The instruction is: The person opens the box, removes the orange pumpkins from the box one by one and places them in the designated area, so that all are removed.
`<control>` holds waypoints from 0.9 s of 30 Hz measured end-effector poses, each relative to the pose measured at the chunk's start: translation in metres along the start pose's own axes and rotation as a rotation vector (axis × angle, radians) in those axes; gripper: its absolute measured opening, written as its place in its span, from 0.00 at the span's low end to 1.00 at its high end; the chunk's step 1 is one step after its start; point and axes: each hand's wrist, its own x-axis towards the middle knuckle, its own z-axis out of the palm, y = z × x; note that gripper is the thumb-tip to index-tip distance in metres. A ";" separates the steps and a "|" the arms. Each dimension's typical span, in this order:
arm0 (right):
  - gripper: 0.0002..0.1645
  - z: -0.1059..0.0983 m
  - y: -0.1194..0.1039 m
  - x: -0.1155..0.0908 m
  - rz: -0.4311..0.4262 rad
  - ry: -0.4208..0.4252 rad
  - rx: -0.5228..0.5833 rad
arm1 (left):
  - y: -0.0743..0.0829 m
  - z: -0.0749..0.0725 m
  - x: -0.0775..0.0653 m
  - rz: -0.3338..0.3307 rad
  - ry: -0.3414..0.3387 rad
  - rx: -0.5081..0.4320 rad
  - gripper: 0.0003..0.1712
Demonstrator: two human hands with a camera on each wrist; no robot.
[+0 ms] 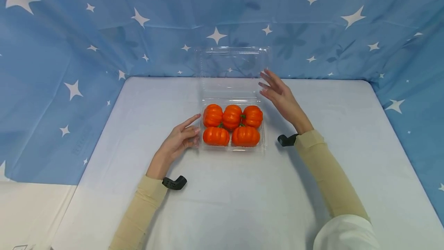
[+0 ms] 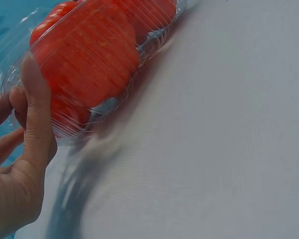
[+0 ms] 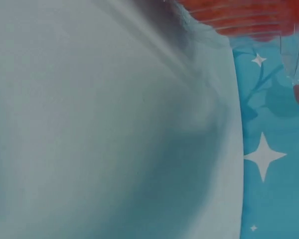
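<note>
On the head view (alone), 5 pumpkins [image 1: 231, 117] show.

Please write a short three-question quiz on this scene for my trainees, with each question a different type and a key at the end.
1. Count: How many orange pumpkins lie in the clear plastic box?
2. True or false: The box's lid is closed over them.
3. Multiple choice: Which part is the person's left hand nearest to?
A) the lid's far edge
B) the box's left side
C) the box's right side

Key:
1. Five: three in the far row, two in the near row.
2. False; the lid stands open on the far side, with the right hand by its right edge.
3. B.
</note>
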 end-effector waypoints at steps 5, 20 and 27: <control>0.40 -0.001 0.004 0.007 0.068 -0.020 0.149 | 0.000 -0.002 -0.003 -0.002 0.006 0.006 0.35; 0.40 -0.005 0.021 0.012 0.251 -0.034 0.125 | 0.002 -0.009 -0.007 -0.027 0.035 0.050 0.29; 0.39 -0.004 0.028 0.015 0.318 -0.059 0.127 | 0.004 -0.013 0.003 -0.004 0.066 0.085 0.29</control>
